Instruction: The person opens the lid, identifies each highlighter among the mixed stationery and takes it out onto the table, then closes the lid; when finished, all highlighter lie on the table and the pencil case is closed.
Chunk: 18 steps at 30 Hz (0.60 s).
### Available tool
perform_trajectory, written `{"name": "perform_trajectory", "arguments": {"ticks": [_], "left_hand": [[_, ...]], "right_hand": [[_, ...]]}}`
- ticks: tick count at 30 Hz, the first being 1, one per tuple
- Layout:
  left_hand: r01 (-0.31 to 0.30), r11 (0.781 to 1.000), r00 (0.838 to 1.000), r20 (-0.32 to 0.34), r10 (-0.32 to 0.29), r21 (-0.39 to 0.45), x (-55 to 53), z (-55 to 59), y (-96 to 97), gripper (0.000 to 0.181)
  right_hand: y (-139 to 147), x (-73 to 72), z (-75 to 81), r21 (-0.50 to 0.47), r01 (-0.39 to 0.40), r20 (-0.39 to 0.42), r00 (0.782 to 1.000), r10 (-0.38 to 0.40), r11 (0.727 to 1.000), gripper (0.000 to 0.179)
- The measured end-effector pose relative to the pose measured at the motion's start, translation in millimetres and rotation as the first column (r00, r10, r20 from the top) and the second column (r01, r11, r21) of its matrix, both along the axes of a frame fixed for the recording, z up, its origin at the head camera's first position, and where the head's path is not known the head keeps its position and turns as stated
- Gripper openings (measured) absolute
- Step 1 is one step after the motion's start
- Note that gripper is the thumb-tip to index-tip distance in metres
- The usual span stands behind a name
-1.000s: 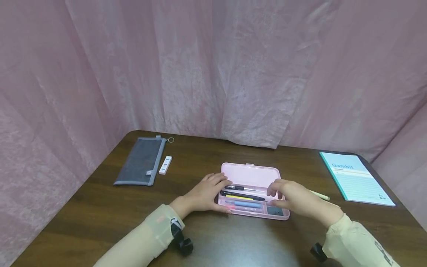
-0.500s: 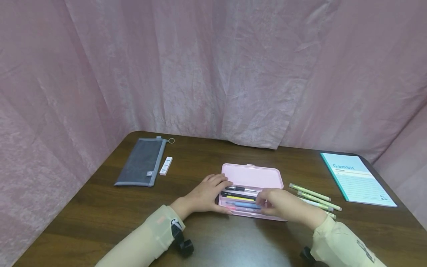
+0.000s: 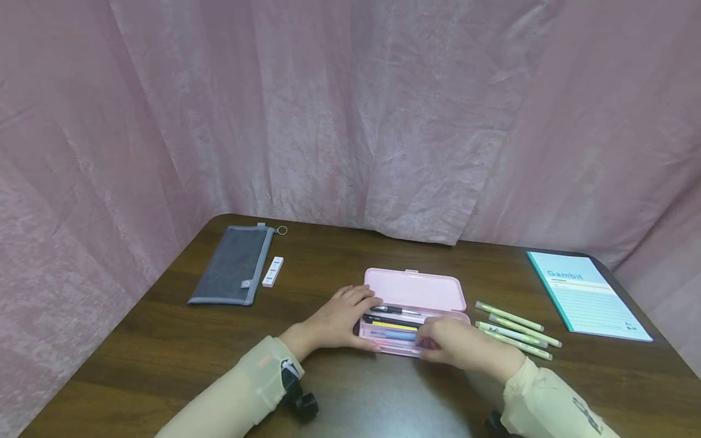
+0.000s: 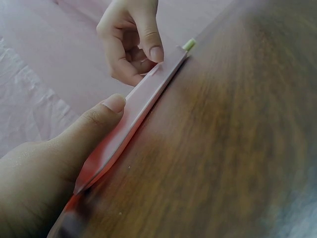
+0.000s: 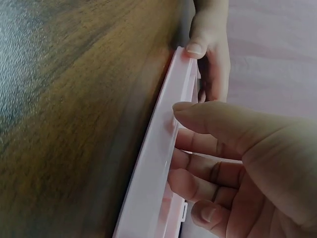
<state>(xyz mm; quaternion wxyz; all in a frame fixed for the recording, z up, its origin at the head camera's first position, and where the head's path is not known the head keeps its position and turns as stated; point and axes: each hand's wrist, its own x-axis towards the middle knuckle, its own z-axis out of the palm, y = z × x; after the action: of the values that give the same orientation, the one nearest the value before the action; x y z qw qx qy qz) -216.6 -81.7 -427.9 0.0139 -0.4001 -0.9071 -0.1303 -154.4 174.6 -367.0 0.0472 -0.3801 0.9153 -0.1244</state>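
Note:
A pink pencil case lies on the table with its lid laid back. Inside are a black pen, a clear pen with a black grip, something yellow and a blue pen. My left hand holds the case's left end, thumb at the front wall and fingers toward the back. My right hand reaches into the case's right part. Its thumb is at the front rim and its bent fingers dip inside; I cannot tell whether they pinch a pen.
Several light green pens lie right of the case. A Gambit notepad is at the far right. On the left are a grey zip pouch and a small white strip. Pink curtains hang behind the table.
My right hand has moved left and slightly toward me over the case, uncovering the green pens beside it. The left hand stays at the case's left end.

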Motion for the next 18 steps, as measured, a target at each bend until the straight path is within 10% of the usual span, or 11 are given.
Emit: {"name": "perform_trajectory", "arguments": {"ticks": [18], "left_hand": [[-0.022,1.000,1.000,0.015,0.022,-0.008,0.2,-1.8,0.0,0.089]], "right_hand": [[-2.7,-1.5,-5.9,0.034,0.018,-0.041,0.999,-0.017,0.999,0.013]]}}
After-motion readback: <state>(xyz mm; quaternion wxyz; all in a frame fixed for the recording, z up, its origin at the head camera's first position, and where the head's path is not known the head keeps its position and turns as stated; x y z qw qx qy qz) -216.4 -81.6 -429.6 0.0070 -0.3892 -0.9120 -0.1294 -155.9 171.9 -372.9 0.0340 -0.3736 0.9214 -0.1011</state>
